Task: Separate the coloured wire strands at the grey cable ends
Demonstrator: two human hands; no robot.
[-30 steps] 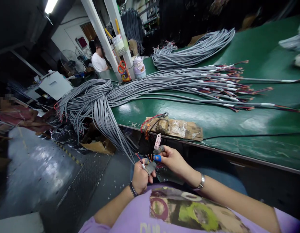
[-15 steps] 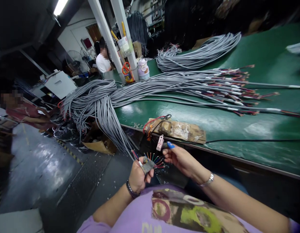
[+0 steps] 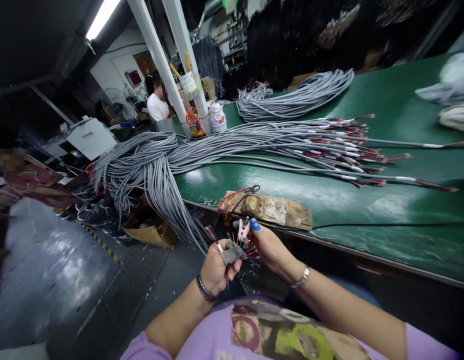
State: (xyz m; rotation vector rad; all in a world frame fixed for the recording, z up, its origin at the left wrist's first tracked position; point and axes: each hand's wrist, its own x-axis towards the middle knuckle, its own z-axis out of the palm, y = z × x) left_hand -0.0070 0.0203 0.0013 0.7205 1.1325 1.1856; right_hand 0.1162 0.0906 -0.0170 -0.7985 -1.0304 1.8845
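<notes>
My left hand (image 3: 214,269) is closed round the end of a grey cable, with grey wrapping (image 3: 232,254) at its fingertips. Thin coloured wires (image 3: 251,254) fan out from this grip to the right, and another small bundle of wire ends (image 3: 211,233) sticks up beside the thumb. My right hand (image 3: 272,248), a blue cover on its thumb, pinches a small pale pink clip (image 3: 243,231). The clip's arms are spread in a V, right at the fanned wires. Whether it touches them I cannot tell.
Long grey cables (image 3: 232,140) lie across the green table (image 3: 404,240) and hang over its left edge. A worn wooden block (image 3: 284,210) with red and black leads sits at the front edge. Behind are a cable coil (image 3: 299,95), a jar (image 3: 217,118) and two people.
My right hand has brought the pink clip left and down to the fanned wires, and the clip now shows its arms spread. My left hand keeps its grip on the cable. The view has shifted slightly.
</notes>
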